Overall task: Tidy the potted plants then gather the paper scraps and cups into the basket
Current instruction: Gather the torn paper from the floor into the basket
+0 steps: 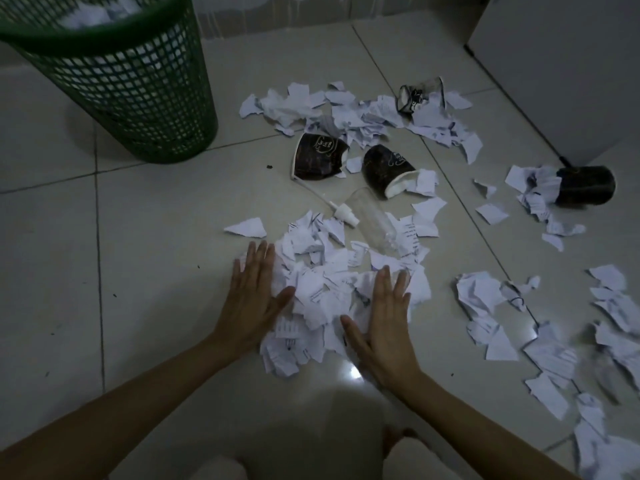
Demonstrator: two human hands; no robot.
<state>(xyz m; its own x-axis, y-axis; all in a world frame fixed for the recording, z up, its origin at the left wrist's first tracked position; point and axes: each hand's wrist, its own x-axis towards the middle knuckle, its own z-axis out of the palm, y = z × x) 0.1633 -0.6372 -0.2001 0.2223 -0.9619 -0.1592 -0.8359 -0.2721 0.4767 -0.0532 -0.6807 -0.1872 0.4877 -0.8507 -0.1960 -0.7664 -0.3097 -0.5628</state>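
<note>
white paper scraps (322,292) all over the tiled floor (145,271), biggest heap right between the person's hands. left hand (254,299) and right hand (384,320) both lie flat with straight fingers, pressed against either side of that heap, gripping nothing. dark crushed cups (320,157) lie further out among more scraps, with a clear spray bottle (370,220) just beside the heap. green mesh basket (138,88) stands far left, paper already inside.

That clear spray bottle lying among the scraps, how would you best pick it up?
Probably by the middle of its body, from above. The spray bottle lies flat on its side on the floor, its round barrel mostly uncovered, while paper scraps overlap its lower end.
</note>
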